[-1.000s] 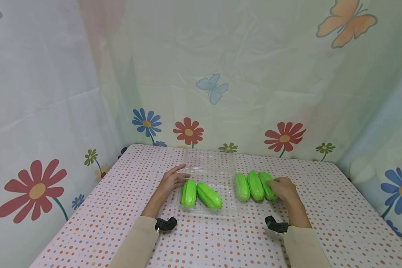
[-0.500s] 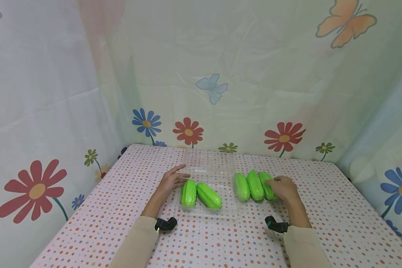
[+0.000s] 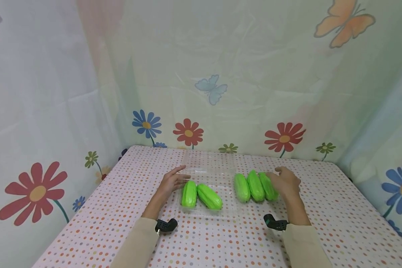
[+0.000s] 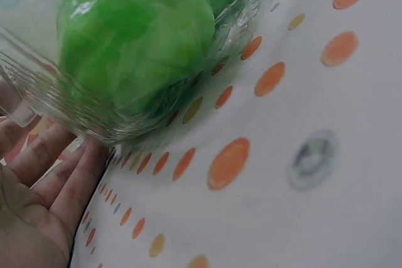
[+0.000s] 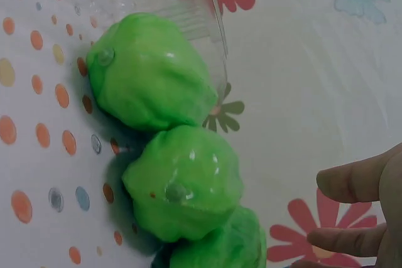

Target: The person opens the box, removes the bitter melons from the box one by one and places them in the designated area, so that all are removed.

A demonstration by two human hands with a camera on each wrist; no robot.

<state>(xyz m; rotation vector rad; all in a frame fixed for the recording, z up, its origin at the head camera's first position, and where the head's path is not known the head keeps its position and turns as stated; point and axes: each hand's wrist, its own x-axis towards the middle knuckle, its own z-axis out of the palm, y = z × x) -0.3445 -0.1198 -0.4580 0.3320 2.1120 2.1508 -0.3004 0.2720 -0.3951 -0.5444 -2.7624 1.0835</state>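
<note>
We've got a clear box (image 3: 228, 195) lower center of the head view, lid (image 3: 209, 163) open toward the back, 2 gourds (image 3: 189, 194) inside on its left, right end bare. Left hand (image 3: 168, 183): fingers straight by the box's left wall, prob steadying it imo. Right hand (image 3: 286, 182) grips nada, fingers apart, right beside 3 loose gourds (image 3: 255, 186) on the worktop (image 3: 207, 242), right of center, prob bunched for easy reach.

Five green gourds (image 3: 255, 187), two inside clear box (image 3: 228, 194)
</note>
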